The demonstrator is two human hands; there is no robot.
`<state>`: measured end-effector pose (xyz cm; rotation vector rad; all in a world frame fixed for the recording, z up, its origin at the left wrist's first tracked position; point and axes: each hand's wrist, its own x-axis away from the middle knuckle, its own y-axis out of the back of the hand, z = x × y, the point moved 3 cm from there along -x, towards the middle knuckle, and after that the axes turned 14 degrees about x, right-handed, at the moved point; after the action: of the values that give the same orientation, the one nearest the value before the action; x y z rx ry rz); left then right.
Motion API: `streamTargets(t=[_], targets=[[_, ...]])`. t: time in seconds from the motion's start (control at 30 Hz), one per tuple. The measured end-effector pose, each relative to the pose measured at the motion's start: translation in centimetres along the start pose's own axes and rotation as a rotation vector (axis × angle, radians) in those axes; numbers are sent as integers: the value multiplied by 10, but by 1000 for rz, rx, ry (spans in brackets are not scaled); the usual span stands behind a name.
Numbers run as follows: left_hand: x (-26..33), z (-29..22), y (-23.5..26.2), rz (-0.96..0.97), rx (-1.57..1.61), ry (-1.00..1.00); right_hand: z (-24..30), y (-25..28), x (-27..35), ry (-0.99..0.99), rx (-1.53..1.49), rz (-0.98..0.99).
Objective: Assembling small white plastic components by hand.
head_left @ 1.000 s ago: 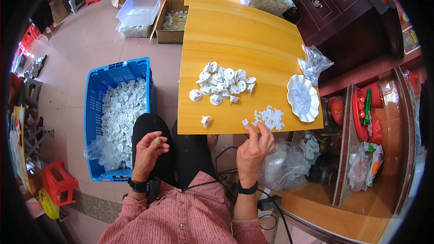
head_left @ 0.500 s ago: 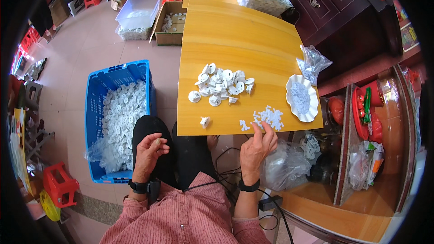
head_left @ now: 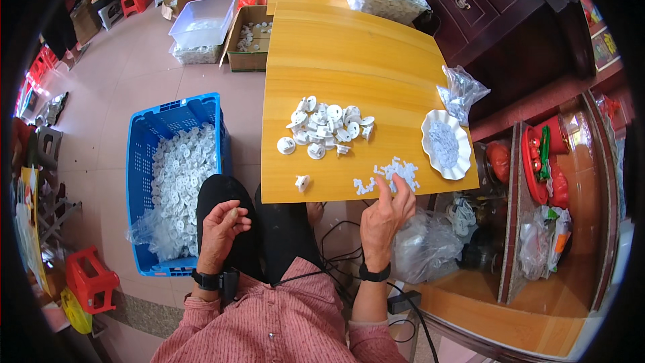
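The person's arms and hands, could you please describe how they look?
The left sleeve and right sleeve, pink and textured, end short of the black left wristband and black right wristband. The left hand and right hand are ungloved.

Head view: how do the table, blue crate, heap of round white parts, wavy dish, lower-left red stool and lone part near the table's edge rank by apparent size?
Largest to smallest:
1. Table
2. Blue crate
3. Heap
4. Wavy dish and red stool, too alike to rank
5. Lone part
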<state>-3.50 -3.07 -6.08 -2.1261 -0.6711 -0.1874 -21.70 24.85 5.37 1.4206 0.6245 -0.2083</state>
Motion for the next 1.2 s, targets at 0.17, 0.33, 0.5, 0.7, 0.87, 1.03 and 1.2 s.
streamTargets(t=[0.17, 0.33, 0.5, 0.7, 0.87, 1.03, 1.2], targets=[[0, -1, 0, 0, -2, -4, 10, 5, -12, 16, 56, 4], [0, -1, -2, -8, -1, 1, -5, -6, -8, 2, -25, -11], [0, -1, -1, -10, -7, 0, -26, -4, -2, -128, -51, -69], [-1, 0, 2, 10, -1, -3, -31, 0, 9, -95, -67, -65], [-1, 0, 0, 6, -5, -2, -25, 1, 12, -78, -17, -67], [-1, 0, 1, -3, -16, -3, -24, -1, 13, -54, -26, -46], [0, 0, 0, -3, -10, -6, -19, -2, 13, -57, -30, -45]])
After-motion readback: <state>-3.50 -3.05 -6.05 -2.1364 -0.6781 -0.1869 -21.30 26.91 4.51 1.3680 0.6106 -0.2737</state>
